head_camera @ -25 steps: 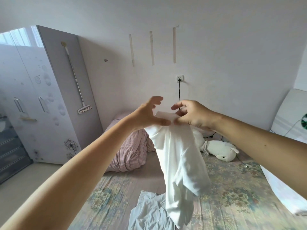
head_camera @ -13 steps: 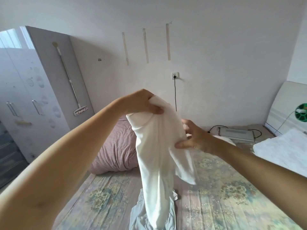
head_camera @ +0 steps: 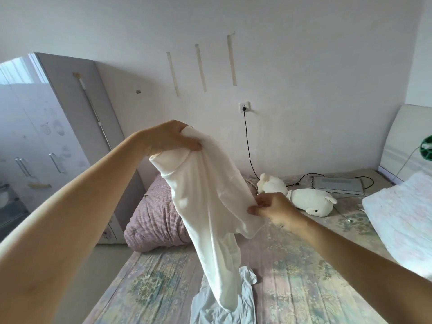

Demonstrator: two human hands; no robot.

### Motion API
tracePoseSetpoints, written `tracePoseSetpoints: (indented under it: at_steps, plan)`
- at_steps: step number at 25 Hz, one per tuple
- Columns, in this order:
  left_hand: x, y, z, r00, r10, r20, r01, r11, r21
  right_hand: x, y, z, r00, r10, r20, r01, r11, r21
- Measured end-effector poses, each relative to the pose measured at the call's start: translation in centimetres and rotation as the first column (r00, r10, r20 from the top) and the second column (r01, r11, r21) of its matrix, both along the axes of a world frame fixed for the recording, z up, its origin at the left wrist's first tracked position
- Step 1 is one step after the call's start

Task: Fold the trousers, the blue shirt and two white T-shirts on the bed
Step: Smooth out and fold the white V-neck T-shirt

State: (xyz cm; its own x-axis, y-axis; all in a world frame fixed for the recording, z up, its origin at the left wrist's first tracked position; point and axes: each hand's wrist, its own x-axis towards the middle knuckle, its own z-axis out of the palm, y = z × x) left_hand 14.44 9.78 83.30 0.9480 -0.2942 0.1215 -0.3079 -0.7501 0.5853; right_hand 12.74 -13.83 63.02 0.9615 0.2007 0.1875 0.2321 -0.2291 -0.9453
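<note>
A pale crumpled garment [head_camera: 219,309] lies nearest on the bed [head_camera: 292,265]. Above it a white T-shirt [head_camera: 210,195] hangs limp, light and floppy; best taken at shoulder seams or hem. The left hand [head_camera: 169,137] grips its top, the right hand [head_camera: 273,206] pinches an edge lower down. Beyond: striped pillow [head_camera: 154,220], plush toy [head_camera: 308,202], wardrobe [head_camera: 46,141], wall socket [head_camera: 244,106].
</note>
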Motion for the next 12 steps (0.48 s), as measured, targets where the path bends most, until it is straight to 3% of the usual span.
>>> tracePoseSetpoints:
  at_steps: [5, 9, 12]
  plan:
    - [1.0, 2.1, -2.8, 0.998, -0.016, -0.053, 0.015, 1.0, -0.017, 1.3, -6.2, 3.5, 0.98, -0.152, 0.129, 0.172, 0.972, -0.162]
    - [2.3, 1.4, -6.8, 1.0, -0.03, -0.003, 0.029, 0.992, -0.122, 1.7, -9.7, 4.7, 0.967, -0.159, 0.197, 0.221, 0.909, -0.352]
    - [3.2, -0.9, -9.8, 0.999, -0.054, 0.001, 0.054, 0.977, -0.206, 1.7, -12.6, 5.5, 0.968, -0.194, 0.16, 0.244, 0.881, -0.406]
